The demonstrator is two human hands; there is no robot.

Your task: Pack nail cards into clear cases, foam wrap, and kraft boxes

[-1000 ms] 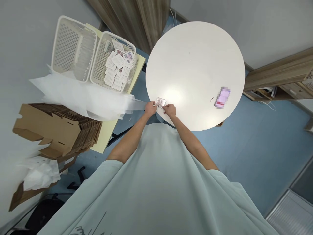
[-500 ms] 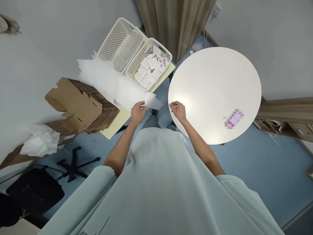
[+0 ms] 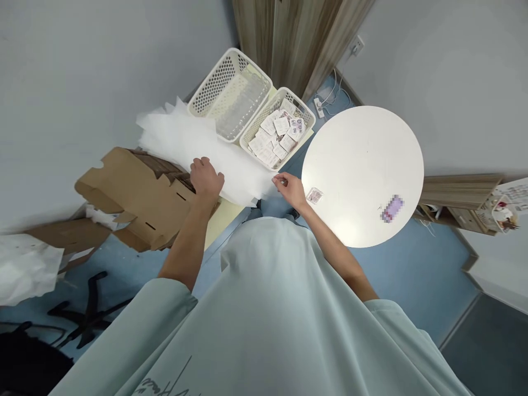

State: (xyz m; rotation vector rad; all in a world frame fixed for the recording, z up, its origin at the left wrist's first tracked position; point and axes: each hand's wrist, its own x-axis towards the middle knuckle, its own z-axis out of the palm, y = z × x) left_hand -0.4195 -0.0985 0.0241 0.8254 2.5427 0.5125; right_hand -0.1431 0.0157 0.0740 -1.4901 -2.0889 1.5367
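Note:
My left hand [image 3: 206,177] reaches over the stack of white sheets [image 3: 185,135], beside the folded cardboard boxes [image 3: 136,192]. Its fingers are partly bent, with the thumb apart, and nothing shows in it. Between the basket and the round table is my right hand [image 3: 291,190], fingers loosely curled with a small gap to the thumb. Its fingertips come close to the right end of the sheets; whether they touch is unclear. A small clear packet with a reddish print [image 3: 314,196] lies on the table's left edge, just beside my right wrist.
A white basket [image 3: 307,113] holds many small printed packets; another white basket [image 3: 198,99] contains clear plastic pieces. On the round white table [image 3: 363,159] lies a blurred purple object [image 3: 391,209]. A power strip [image 3: 318,108] and a black chair base [image 3: 88,313] are on the floor.
My left hand has moved left and up, over the sheets and by the boxes. The small clear packet now shows on the round table. The whole view has shifted.

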